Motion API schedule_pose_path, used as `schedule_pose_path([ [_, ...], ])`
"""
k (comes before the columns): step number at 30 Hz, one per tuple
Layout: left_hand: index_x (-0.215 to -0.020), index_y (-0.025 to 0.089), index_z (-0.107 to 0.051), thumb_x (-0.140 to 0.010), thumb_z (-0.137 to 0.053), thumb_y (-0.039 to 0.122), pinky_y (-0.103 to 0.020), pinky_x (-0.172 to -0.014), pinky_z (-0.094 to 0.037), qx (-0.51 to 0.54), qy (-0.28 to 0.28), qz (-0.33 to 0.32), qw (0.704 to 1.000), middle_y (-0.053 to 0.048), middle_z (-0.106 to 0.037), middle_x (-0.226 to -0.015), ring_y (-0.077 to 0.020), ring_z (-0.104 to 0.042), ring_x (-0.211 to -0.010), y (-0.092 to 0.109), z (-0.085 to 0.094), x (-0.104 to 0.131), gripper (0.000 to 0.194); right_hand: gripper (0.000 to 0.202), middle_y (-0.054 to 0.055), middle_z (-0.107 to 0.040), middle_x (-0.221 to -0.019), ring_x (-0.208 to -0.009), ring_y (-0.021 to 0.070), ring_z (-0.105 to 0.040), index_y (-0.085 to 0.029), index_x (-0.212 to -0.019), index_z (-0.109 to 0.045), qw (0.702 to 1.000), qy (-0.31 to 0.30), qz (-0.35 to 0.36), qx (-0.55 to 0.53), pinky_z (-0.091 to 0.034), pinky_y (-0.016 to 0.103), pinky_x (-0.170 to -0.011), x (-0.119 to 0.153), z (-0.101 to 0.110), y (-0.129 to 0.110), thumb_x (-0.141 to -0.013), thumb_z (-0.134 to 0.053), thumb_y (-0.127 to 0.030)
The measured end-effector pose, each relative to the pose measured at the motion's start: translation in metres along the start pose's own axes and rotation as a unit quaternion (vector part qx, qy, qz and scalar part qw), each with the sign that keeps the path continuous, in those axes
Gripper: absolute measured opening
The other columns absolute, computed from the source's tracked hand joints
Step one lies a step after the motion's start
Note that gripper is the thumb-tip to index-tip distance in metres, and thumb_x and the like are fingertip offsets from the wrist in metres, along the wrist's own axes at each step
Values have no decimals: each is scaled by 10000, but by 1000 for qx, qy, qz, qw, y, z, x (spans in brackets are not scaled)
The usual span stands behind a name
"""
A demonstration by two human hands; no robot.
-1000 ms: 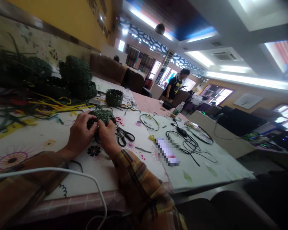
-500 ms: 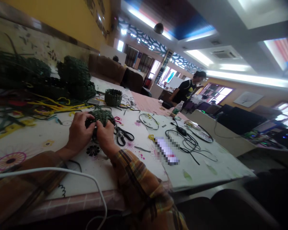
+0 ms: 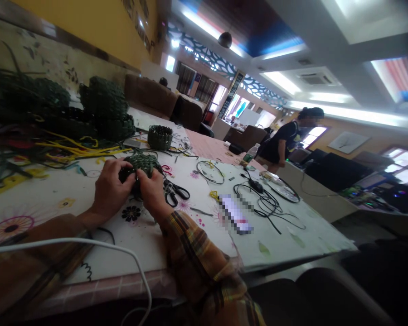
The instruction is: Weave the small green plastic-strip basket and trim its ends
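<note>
A small dark green woven basket [image 3: 143,163] is held low over the white floral tablecloth. My left hand [image 3: 113,186] grips its left side, fingers curled round the rim and thumb pressed in. On the near side, my right hand [image 3: 152,190] pinches the weave between thumb and fingers. The strands between my fingertips are too small to make out. Black-handled scissors [image 3: 177,193] lie just right of my right hand. Behind the held piece stands another small green woven basket [image 3: 160,137].
Larger green baskets [image 3: 105,106] and yellow strips [image 3: 71,151] lie at the back left. Rightward are a phone [image 3: 235,213], coiled black cord [image 3: 263,199] and a bottle [image 3: 250,154]. A white cable [image 3: 122,248] crosses the foreground. A person [image 3: 285,140] stands beyond the table.
The person beyond the table has moved to the right and now stands more upright. Both my hands keep nearly the same hold on the basket.
</note>
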State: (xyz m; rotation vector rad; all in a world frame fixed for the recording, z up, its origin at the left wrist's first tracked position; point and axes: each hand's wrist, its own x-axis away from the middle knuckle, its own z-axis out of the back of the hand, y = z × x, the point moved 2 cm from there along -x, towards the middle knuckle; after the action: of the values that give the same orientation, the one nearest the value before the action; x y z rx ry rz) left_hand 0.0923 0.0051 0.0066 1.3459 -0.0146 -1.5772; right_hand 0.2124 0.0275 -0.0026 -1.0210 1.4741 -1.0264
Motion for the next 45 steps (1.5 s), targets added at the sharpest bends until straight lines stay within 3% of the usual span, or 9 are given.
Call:
schedule_pose_path([
  [18,-1049,243,-641,-916,-595,309,-549,-1141,-488,15,0,-19,1000,-140,-664,-1237,-345,-619,-1303,-2,-1,1,155,173,17,-735,-812,-846,188,-675,-191,-878,-730,1000,16,-1,4,-560,291,-788,1,-2,7,-842,-689,-355],
  [29,-1030,239,-641,-902,-579,287,-513,-1125,-498,-3,-1,-8,1000,-134,-647,-1200,-333,-606,-1290,1,-1,3,150,103,18,-697,-804,-786,174,-627,-199,-810,-666,998,47,-3,46,-531,298,-787,2,-4,4,-815,-676,-301],
  [32,-1030,229,-641,-895,-583,285,-503,-1114,-500,-9,-1,-2,1000,-127,-648,-1182,-325,-605,-1283,0,1,1,158,102,-3,-675,-786,-726,148,-599,-195,-831,-648,999,7,-31,-10,-526,280,-738,2,-4,-2,-812,-666,-294],
  [38,-1016,213,-634,-870,-597,296,-507,-1039,-530,-14,11,21,1000,-108,-635,-1087,-311,-628,-1114,-8,4,-5,172,284,-52,-621,-678,-602,103,-532,-194,-820,-617,973,-190,-76,-105,-489,223,-594,-2,5,-17,-718,-813,-373],
  [45,-1019,229,-618,-872,-596,293,-469,-1023,-531,-20,11,26,999,-88,-622,-1083,-291,-621,-1098,-10,4,-4,162,214,-71,-587,-622,-529,88,-515,-202,-788,-578,986,-148,-60,-54,-445,206,-532,-7,1,-1,-788,-737,-344],
])
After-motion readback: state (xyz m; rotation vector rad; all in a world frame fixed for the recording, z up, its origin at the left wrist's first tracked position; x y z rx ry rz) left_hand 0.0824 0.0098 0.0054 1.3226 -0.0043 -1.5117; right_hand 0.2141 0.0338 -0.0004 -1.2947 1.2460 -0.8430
